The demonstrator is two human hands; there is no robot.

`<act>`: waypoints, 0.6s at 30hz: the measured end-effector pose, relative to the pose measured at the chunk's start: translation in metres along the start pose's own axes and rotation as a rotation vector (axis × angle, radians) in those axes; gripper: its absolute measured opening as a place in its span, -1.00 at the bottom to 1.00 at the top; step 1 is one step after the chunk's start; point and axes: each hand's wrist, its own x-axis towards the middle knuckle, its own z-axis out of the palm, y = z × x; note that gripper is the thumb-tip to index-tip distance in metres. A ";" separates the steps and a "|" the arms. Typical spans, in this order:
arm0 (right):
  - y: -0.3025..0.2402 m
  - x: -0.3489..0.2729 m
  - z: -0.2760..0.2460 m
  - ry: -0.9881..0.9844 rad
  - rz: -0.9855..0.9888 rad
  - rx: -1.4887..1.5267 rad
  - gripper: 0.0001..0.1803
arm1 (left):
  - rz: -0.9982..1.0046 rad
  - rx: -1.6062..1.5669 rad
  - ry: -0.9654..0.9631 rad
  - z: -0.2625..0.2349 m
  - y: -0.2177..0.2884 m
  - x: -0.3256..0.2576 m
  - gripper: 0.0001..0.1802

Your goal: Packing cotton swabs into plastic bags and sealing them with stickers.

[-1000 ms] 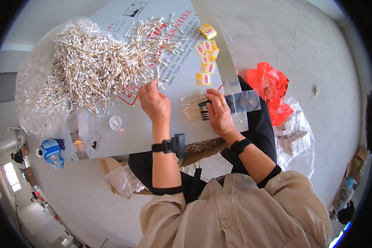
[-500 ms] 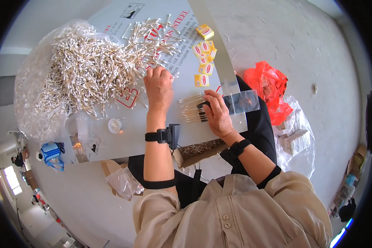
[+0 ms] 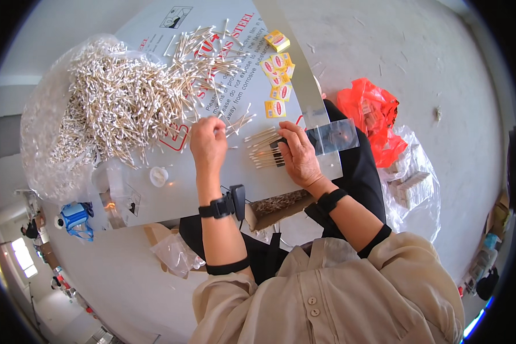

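A big heap of wooden cotton swabs (image 3: 117,97) lies on a white board (image 3: 223,178) across my lap. My left hand (image 3: 208,143) rests at the heap's edge with its fingers pinched on a few loose swabs. My right hand (image 3: 298,153) presses down on a small row of swabs (image 3: 262,150) and a clear plastic sleeve (image 3: 335,136). Several small yellow packets (image 3: 277,77) lie beyond my right hand.
A clear plastic bag (image 3: 43,149) holds part of the heap at the left. A red plastic bag (image 3: 372,117) and a clear bag of boxes (image 3: 413,186) lie on the floor at the right. A small white cap (image 3: 159,175) and a blue object (image 3: 74,218) sit lower left.
My left hand reached out toward the heap, then drew back a little with swabs pinched in it. My right hand stayed on the row of swabs.
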 end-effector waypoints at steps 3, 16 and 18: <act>0.003 0.000 -0.003 0.005 -0.011 -0.016 -0.69 | 0.120 0.183 0.038 -0.003 0.006 -0.029 -0.86; -0.001 0.001 -0.001 -0.010 -0.011 -0.014 -0.67 | -0.242 -0.022 0.005 0.002 0.012 0.003 -0.94; -0.001 0.000 0.001 -0.007 -0.016 -0.009 -0.67 | -0.231 0.004 -0.039 0.011 0.014 0.012 -0.94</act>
